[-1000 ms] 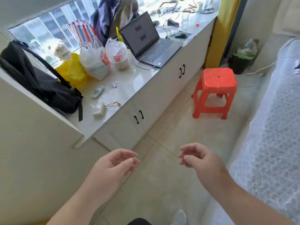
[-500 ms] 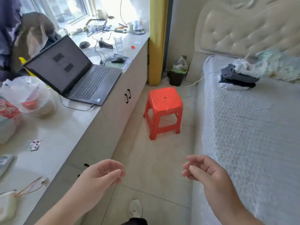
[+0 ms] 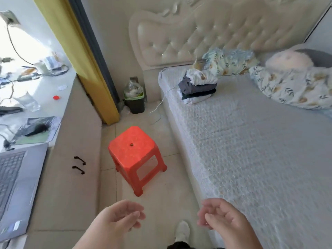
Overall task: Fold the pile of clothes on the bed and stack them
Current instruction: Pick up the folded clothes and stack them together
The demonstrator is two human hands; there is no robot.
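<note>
A small stack of folded clothes [image 3: 198, 88], white on top of grey and dark pieces, sits on the bed [image 3: 260, 150] near the headboard, by the bed's left edge. My left hand [image 3: 122, 217] and my right hand [image 3: 221, 217] hover low in the view over the floor and the bed's edge, far from the stack. Both have loosely curled fingers and hold nothing.
A red plastic stool [image 3: 134, 157] stands on the tiled floor between bed and cabinet. A floral quilt [image 3: 291, 87] and a plush toy [image 3: 291, 60] lie at the head of the bed. A laptop [image 3: 16, 186] and clutter sit on the counter at left. A bin [image 3: 134, 99] stands by the yellow curtain [image 3: 79, 56].
The view has swung right from the counter toward the bed, bringing the folded stack and headboard into sight. Both hands stay empty and loosely curled in front of me.
</note>
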